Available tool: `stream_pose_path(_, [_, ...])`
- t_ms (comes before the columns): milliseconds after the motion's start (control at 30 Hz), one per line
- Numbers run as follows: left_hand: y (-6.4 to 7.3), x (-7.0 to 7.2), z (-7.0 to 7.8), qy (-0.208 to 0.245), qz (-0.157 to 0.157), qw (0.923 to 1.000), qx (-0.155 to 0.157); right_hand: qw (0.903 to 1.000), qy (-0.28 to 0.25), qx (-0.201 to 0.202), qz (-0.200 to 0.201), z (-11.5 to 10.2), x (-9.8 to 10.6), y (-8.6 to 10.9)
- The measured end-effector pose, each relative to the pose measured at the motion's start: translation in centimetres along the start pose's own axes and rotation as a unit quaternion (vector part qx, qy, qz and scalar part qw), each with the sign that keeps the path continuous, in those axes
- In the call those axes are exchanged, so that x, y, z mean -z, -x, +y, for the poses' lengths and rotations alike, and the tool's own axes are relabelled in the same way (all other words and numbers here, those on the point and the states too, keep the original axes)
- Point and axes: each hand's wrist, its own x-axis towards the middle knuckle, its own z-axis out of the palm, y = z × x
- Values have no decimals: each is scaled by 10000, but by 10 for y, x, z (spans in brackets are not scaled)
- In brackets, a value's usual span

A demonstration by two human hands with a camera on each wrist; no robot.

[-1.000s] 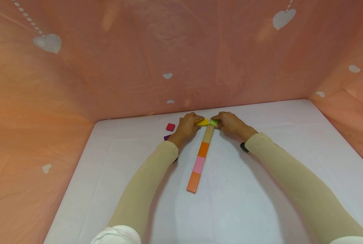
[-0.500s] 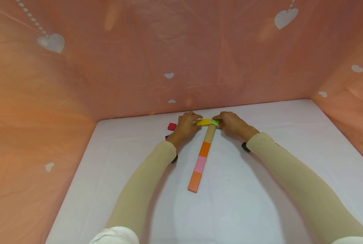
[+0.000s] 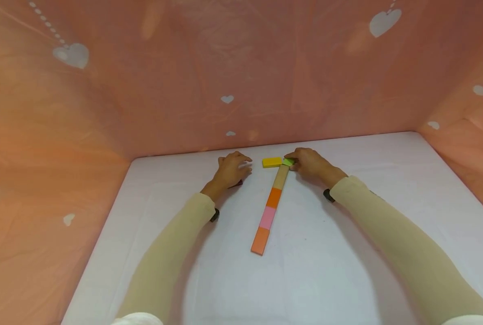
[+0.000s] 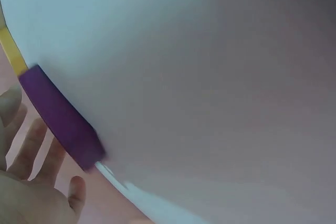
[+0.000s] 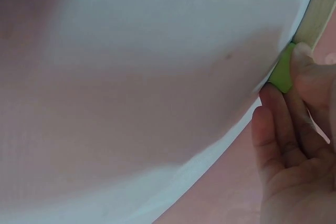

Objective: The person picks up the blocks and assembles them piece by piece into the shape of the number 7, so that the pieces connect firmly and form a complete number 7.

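My right hand (image 3: pixel 310 164) pinches a small green block (image 3: pixel 288 161) at the far end of a row of flat blocks. A yellow block (image 3: pixel 272 162) lies just left of the green one, with no hand on it. To the left of that, my left hand (image 3: pixel 231 170) hovers with spread, slightly bent fingers and nothing held. A purple block (image 4: pixel 63 119) lies close to it, partly hidden by the hand in the head view. Down from the green block, the row runs tan (image 3: pixel 281 177), orange (image 3: pixel 273 197), pink (image 3: pixel 267 218) and light orange (image 3: pixel 260 241).
A white cloth (image 3: pixel 306 271) covers the table. Pink-orange curtains (image 3: pixel 176 81) with pale hearts hang behind it and along both sides.
My left hand has let go of the yellow block and moved left, over where the red block was visible; that block is now hidden. My right hand stays on the green block.
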Motion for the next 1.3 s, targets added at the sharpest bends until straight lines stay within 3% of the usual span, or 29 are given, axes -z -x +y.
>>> stream_pose_path(133, [8, 4, -14, -14, 79, 9998, 161, 10000, -19, -56, -15, -2, 1, 2])
stream_pose_path(300, [22, 10, -23, -197, 60, 9997, 117, 10000, 17, -64, -5, -2, 3, 3])
stream_pose_path(700, [50, 17, -28, -152, -67, 9998, -53, 10000, 32, -62, -47, -4, 3, 4])
stream_pose_path(1300, [59, 16, -30, -209, -20, 9997, -100, 10000, -57, -44, 17, -3, -1, 3])
